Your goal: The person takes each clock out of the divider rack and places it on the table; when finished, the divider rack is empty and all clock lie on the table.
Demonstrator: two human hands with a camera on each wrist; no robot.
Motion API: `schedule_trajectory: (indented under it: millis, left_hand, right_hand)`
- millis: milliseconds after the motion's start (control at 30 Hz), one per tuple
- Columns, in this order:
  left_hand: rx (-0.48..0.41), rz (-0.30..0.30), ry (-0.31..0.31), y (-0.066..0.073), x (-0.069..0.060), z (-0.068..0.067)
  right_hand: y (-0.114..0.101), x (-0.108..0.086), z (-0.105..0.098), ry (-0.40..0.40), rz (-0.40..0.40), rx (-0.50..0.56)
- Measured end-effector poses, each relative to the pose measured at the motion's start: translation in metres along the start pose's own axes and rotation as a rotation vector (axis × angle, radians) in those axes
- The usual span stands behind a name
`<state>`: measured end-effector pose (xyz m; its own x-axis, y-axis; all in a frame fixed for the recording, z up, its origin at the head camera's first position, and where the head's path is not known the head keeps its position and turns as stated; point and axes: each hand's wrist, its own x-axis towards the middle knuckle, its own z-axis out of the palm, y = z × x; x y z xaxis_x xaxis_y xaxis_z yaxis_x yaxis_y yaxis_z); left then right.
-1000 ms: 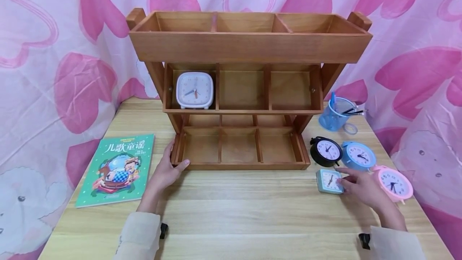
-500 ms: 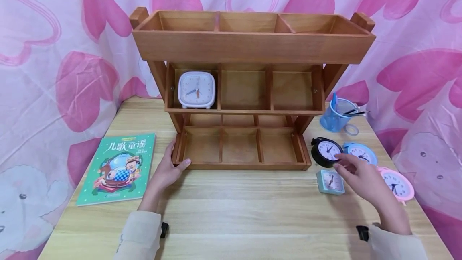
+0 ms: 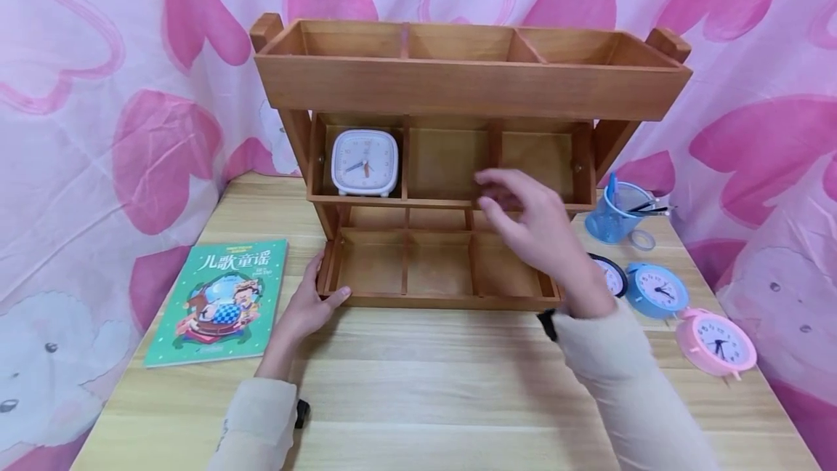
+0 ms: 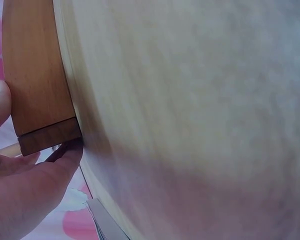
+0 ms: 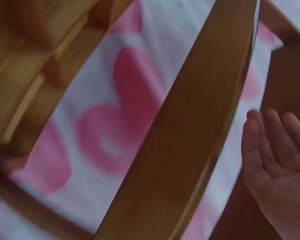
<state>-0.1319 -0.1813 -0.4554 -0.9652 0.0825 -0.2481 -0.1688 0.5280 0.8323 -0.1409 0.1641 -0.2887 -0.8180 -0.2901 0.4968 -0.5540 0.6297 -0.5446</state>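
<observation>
My left hand (image 3: 312, 308) grips the lower left corner of a three-tier wooden shelf (image 3: 471, 84). In the left wrist view its thumb and fingers lie on either side of the wooden end (image 4: 37, 75). My right hand (image 3: 538, 222) is raised in front of the middle tier, near the divider between the centre and right compartments. The right wrist view shows that hand's fingers (image 5: 277, 142) extended, holding nothing. A white alarm clock (image 3: 365, 163) stands in the middle tier's left compartment. The small teal clock is out of sight, where the right sleeve covers the table.
Right of the shelf are a partly covered black alarm clock (image 3: 612, 276), a blue one (image 3: 657, 291) and a pink one (image 3: 717, 344). Behind them stand a blue pen cup (image 3: 611, 220) and a tape roll (image 3: 642, 240). A green book (image 3: 219, 304) lies on the left.
My right hand let go of the small teal clock, rose, and moved left and up from the clocks to the shelf's middle tier. The left hand keeps its hold on the shelf corner.
</observation>
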Motion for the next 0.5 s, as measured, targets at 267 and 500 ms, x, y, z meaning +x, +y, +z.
schedule_trajectory:
  millis: [267, 500]
  left_hand:
    - [-0.004, -0.006, 0.011, 0.001, 0.0, 0.001]
    - [-0.008, -0.013, 0.014, -0.002, 0.001, 0.003]
  right_hand:
    - [-0.016, 0.071, 0.047, -0.13, -0.004, 0.018]
    - [-0.022, 0.107, 0.075, -0.229, -0.032, -0.096]
